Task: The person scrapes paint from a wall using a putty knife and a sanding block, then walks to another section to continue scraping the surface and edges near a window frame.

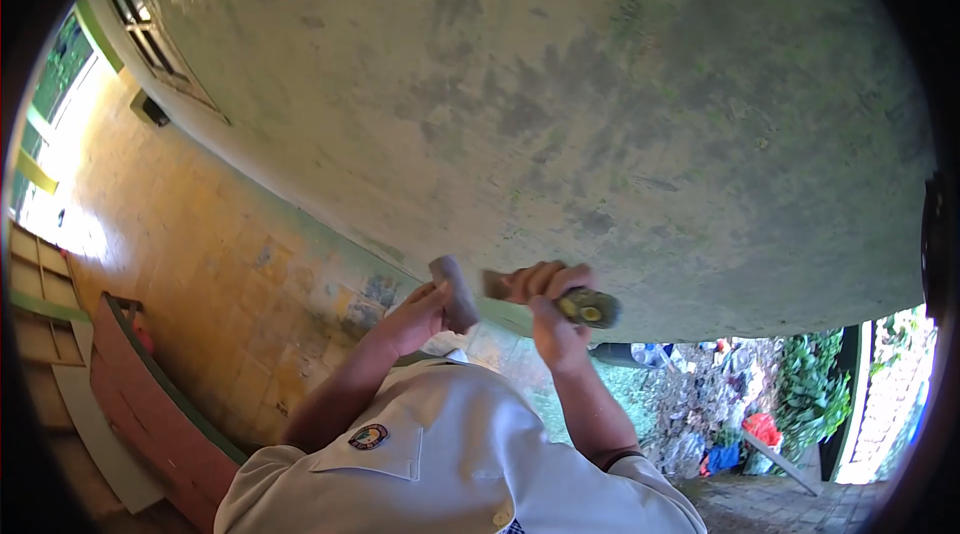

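Left hand [418,318] gripping grey block [455,296], mid-frame; right hand [555,302] clutching green-ended tool [598,310] just right; stained wall [560,124] filling top

I'm viewing, remotely, what seems to be a walkway or veranda [190,194] alongside a building: a stained wall [560,134] is rising over a tiled floor [240,304], a barred window [140,19] is showing near the far end, and a refuse heap [700,394] and leafy plants [815,379] are catching daylight.

Head camera now, tilted down close above the white fabric shirt [455,439], facing the blotchy grey-green wall [600,134] beyond it!
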Demonstrator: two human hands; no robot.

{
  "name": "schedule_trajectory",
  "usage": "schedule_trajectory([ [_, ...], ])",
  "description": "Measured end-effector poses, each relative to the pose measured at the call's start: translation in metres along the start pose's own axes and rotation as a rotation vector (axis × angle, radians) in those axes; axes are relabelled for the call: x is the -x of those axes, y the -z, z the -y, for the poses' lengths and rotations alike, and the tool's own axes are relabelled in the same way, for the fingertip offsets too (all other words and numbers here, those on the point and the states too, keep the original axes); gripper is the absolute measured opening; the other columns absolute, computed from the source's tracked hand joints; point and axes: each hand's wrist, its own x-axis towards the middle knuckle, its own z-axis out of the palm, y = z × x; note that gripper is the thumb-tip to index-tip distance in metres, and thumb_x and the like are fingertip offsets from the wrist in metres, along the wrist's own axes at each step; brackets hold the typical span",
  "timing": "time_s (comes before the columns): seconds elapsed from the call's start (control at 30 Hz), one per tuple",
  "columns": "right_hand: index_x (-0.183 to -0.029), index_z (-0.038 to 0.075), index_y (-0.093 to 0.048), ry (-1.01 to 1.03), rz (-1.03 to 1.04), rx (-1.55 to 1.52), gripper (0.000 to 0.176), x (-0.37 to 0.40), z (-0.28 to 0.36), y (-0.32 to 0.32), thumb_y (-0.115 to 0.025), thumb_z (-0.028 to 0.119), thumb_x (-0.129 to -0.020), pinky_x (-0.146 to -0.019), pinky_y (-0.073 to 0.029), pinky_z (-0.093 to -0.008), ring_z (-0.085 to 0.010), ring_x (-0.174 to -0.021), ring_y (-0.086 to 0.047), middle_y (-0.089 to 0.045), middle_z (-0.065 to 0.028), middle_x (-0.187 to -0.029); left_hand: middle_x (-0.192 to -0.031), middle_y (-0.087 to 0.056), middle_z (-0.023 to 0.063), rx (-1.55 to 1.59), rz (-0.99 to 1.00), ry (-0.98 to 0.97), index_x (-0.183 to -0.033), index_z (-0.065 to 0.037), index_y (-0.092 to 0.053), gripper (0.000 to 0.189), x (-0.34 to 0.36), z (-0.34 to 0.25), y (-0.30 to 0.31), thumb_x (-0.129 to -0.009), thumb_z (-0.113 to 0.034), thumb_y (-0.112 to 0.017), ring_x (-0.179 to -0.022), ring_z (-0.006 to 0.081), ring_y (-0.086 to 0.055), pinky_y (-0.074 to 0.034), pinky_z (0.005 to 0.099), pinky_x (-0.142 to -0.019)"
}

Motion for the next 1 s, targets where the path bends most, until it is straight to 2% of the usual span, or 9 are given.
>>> schedule_trajectory([
  [0.07,-0.082,0.008,-0.038,0.132,-0.050,-0.008,0.023,-0.011,0.023,0.008,-0.060,0.003,-0.080,-0.059,-0.041,-0.0352,-0.0181,-0.059,-0.045,-0.044,-0.0070,-0.066,-0.093,-0.061,0.0063,0.049,-0.063,-0.023,-0.110,-0.006,-0.050,0.038,0.006,-0.001,0.006,-0.091,-0.038,-0.053,-0.083,0.0182,-0.061,-0.051,0.0357,-0.069],
  [0.13,-0.079,0.008,-0.038,0.297,0.003,-0.059,0.024,-0.027,0.041,0.008,-0.062,0.011,-0.083,-0.048,-0.034,-0.0314,-0.0147,-0.050,-0.039,-0.041,-0.0029,-0.058,-0.093,-0.061,0.0061,0.058,-0.167,-0.086,-0.107,-0.007,-0.051,0.035,0.015,-0.008,0.013,-0.092,-0.038,-0.053,-0.083,0.0178,-0.062,-0.051,0.0357,-0.070],
  [0.23,-0.078,0.011,-0.033,0.433,0.262,0.171,0.025,-0.053,0.064,-0.001,-0.051,0.020,-0.092,-0.045,-0.027,-0.0284,-0.0112,-0.046,-0.030,-0.034,0.0000,-0.053,-0.093,-0.062,0.0058,0.073,-0.174,-0.129,-0.107,-0.007,-0.051,0.033,0.027,-0.017,0.027,-0.092,-0.036,-0.052,-0.084,0.0175,-0.062,-0.051,0.0361,-0.071],
  [0.4,-0.077,0.010,-0.034,0.554,0.348,0.309,0.023,-0.066,0.055,-0.027,-0.051,0.017,-0.091,-0.042,-0.024,-0.0287,-0.0097,-0.044,-0.027,-0.034,0.0004,-0.052,-0.098,-0.063,0.0045,0.122,-0.214,-0.195,-0.108,-0.008,-0.051,0.030,0.045,-0.024,0.035,-0.093,-0.034,-0.051,-0.088,0.0166,-0.062,-0.051,0.0372,-0.075],
  [0.47,-0.078,0.008,-0.035,0.640,0.217,0.603,0.021,-0.070,0.037,-0.023,-0.052,0.012,-0.089,-0.042,-0.025,-0.0282,-0.0090,-0.045,-0.029,-0.035,-0.0001,-0.052,-0.102,-0.062,0.0036,0.136,-0.208,-0.248,-0.111,-0.008,-0.051,0.031,0.048,-0.022,0.041,-0.093,-0.034,-0.051,-0.095,0.0153,-0.060,-0.048,0.0369,-0.081],
  [0.6,-0.079,0.006,-0.035,0.619,0.255,0.563,0.021,-0.068,0.027,-0.022,-0.054,0.009,-0.087,-0.042,-0.027,-0.0280,-0.0094,-0.046,-0.031,-0.036,-0.0004,-0.052,-0.105,-0.061,0.0030,0.157,-0.198,-0.245,-0.113,-0.009,-0.051,0.032,0.052,-0.026,0.042,-0.093,-0.033,-0.051,-0.098,0.0146,-0.058,-0.046,0.0356,-0.085],
  [0.7,-0.080,0.006,-0.035,0.631,0.294,0.611,0.021,-0.064,0.030,-0.023,-0.054,0.011,-0.088,-0.042,-0.026,-0.0274,-0.0101,-0.046,-0.032,-0.037,-0.0010,-0.053,-0.105,-0.061,0.0042,0.148,-0.282,-0.254,-0.118,-0.011,-0.047,0.032,0.049,-0.027,0.051,-0.095,-0.033,-0.046,-0.094,0.0179,-0.060,-0.048,0.0384,-0.079],
  [0.93,-0.079,0.006,-0.036,0.621,0.425,0.570,0.019,-0.067,0.034,-0.029,-0.053,0.009,-0.087,-0.041,-0.028,-0.0279,-0.0106,-0.047,-0.033,-0.038,-0.0019,-0.054,-0.109,-0.059,0.0022,0.129,-0.215,-0.210,-0.119,-0.007,-0.046,0.034,0.048,-0.034,0.059,-0.095,-0.031,-0.047,-0.103,0.0141,-0.057,-0.044,0.0341,-0.089],
  [1.0,-0.079,0.007,-0.036,0.673,0.236,0.758,0.020,-0.070,0.021,-0.023,-0.053,0.011,-0.087,-0.040,-0.028,-0.0280,-0.0112,-0.046,-0.033,-0.037,-0.0018,-0.053,-0.109,-0.059,0.0021,0.118,-0.232,-0.201,-0.119,-0.007,-0.047,0.034,0.048,-0.034,0.061,-0.095,-0.031,-0.047,-0.103,0.0138,-0.056,-0.044,0.0338,-0.091],
])
